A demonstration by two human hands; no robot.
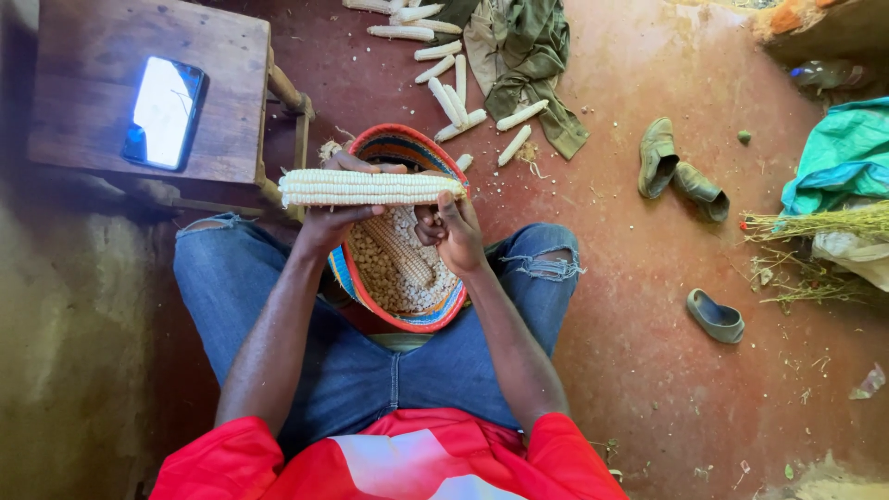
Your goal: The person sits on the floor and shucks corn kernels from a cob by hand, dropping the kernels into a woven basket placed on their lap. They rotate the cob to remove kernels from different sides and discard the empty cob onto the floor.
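white maize cob (370, 187) lies across left grip (331, 222), right grip (456, 231) at its tip

The corn cob (369, 187) lies sideways across the far half of the basket (435, 319), so the way in from the top is partly shut. The near half of the basket is open. On the left, a wooden stool (93, 83) with a phone (165, 113) on it stands close. Far off, bare cobs (449, 79) and a green cloth (523, 56) cover the floor. On the right, the red floor (639, 306) is mostly open, with shoes (681, 171) and a sandal (715, 318) scattered about.
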